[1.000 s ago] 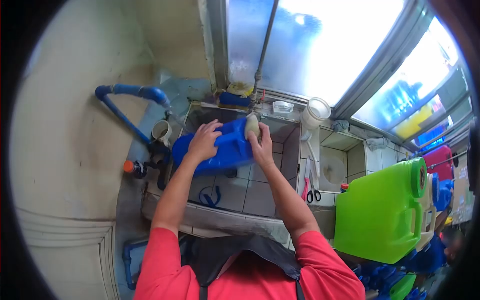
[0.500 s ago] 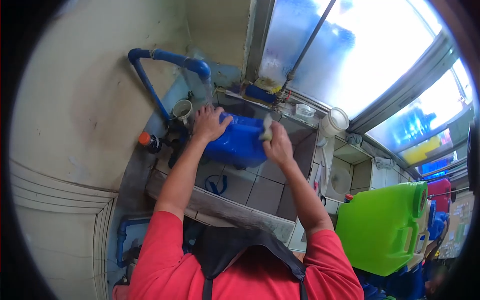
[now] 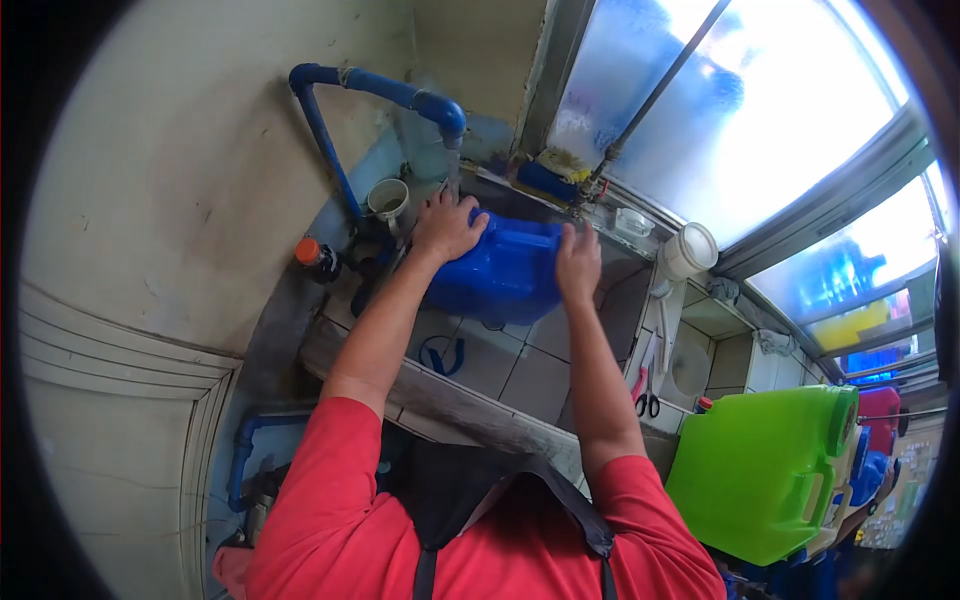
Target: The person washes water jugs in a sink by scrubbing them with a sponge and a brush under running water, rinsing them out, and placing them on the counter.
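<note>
A blue plastic jug [image 3: 500, 268] lies over the tiled sink basin [image 3: 530, 385]. My left hand [image 3: 448, 228] grips its left end, close beneath running water from the blue pipe [image 3: 425, 102]. Against the jug's right end is my right hand [image 3: 578, 265], its fingers bent around the far edge and slightly blurred. Whatever lies under those fingers is hidden, including the pale sponge visible there in the earlier frame. A blue strap-like loop [image 3: 442, 357] rests on the basin floor below the jug.
A bottle with an orange cap [image 3: 316, 258] and a white mug [image 3: 388, 200] stand at left. On the right ledge are a white tub [image 3: 688, 250] and black-handled scissors [image 3: 648, 403]. A large green jug [image 3: 760, 470] stands at lower right. Frosted windows [image 3: 740, 130] line the back.
The view has shifted, so the scene sits farther right. My right hand has turned along the jug's end, and the sponge in it has gone out of sight. My left hand keeps its grip.
</note>
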### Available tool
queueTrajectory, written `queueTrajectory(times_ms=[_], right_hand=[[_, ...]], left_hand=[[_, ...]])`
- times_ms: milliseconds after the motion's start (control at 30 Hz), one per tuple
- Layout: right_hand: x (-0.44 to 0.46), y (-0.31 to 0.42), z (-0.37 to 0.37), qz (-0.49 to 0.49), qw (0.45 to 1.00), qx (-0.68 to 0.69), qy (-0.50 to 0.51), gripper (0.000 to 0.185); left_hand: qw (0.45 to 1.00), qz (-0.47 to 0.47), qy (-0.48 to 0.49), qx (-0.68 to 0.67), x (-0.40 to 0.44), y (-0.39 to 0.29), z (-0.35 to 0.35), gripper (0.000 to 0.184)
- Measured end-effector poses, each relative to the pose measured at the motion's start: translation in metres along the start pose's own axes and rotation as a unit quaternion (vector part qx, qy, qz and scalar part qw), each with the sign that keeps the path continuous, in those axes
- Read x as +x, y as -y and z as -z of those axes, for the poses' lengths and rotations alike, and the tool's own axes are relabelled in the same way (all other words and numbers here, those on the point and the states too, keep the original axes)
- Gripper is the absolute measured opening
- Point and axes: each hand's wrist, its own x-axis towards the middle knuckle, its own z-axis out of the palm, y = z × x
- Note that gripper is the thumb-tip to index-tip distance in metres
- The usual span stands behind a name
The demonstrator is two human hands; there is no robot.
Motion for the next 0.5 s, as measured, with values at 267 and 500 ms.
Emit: queueTrajectory(times_ms=[267,500], right_hand=[[-0.050,0.007,0.002,0.294,0.950,0.075,-0.075,0.058],[-0.098,0.023,-0.041,0.316,0.940,0.011,0.129,0.082]], left_hand=[[0.999,0.034,0.026,0.015,0.009,-0.004,-0.002,0.041],[0.998,0.017,0.060,0.025,0.010,0.001,-0.003,0.042]])
